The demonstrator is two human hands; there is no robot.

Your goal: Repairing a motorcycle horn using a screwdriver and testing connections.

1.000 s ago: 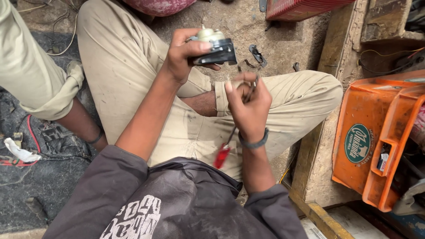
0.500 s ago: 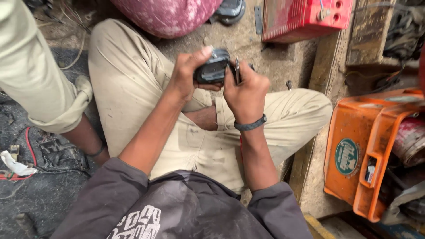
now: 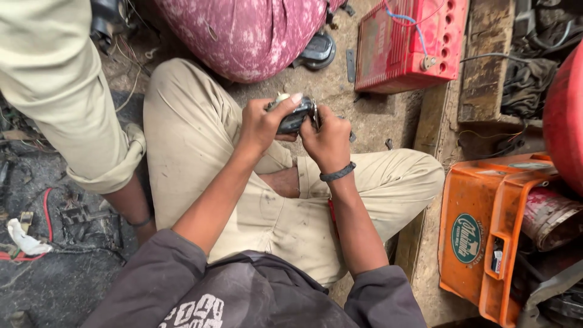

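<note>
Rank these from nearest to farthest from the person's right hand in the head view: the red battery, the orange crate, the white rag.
From the right hand:
1. Red battery, up and to the right on the floor.
2. Orange crate, lower right.
3. White rag, far left on the dark ground.

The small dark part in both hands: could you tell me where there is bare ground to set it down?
Bare ground lies beyond the hands, between the red battery and the right knee; only small bits lie there. The dark floor at left is crowded with wires and scraps. The orange crate blocks the right. Left hand and right hand both grip the dark part.
</note>
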